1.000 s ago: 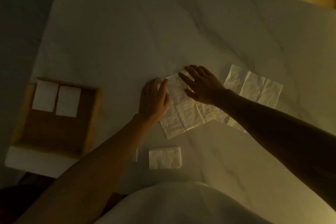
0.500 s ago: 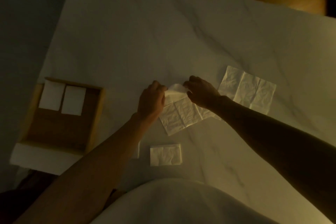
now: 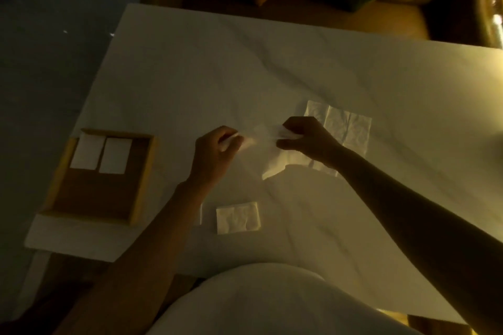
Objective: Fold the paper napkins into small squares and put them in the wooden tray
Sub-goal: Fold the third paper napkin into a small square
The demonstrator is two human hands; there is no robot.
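Dim room, warm side light, pale marble-look tabletop (image 3: 272, 68). Fingers outward:

Left hand (image 3: 215, 152) fingers are pinching the left far corner of the napkin being folded (image 3: 275, 166); right hand (image 3: 302, 139) fingers are pinching the right far corner. Both are clamped on paper, and the far edge is lifting off the tabletop between them while the near edge is resting flat below the fingers. Likely reason for the two-corner hold: it keeps the thin sheet taut so the far edge can be laid over squarely. The span between the fingers is motion-blurred, so I cannot tell how far over the fold is.

Just right of the right-hand fingers, partly behind the wrist, an open napkin (image 3: 345, 128) is lying flat, probably waiting its turn.

Near side of the fingers, toward the body, one folded square (image 3: 238, 217) is sitting on the tabletop, not yet in the tray. A sliver of another white piece is peeking out beside the left forearm; cannot tell what it is.

Well left of the left-hand fingers, the wooden tray (image 3: 144, 179) is holding two folded squares (image 3: 100, 153) side by side along its far wall, leaving the rest of its floor bare for more.
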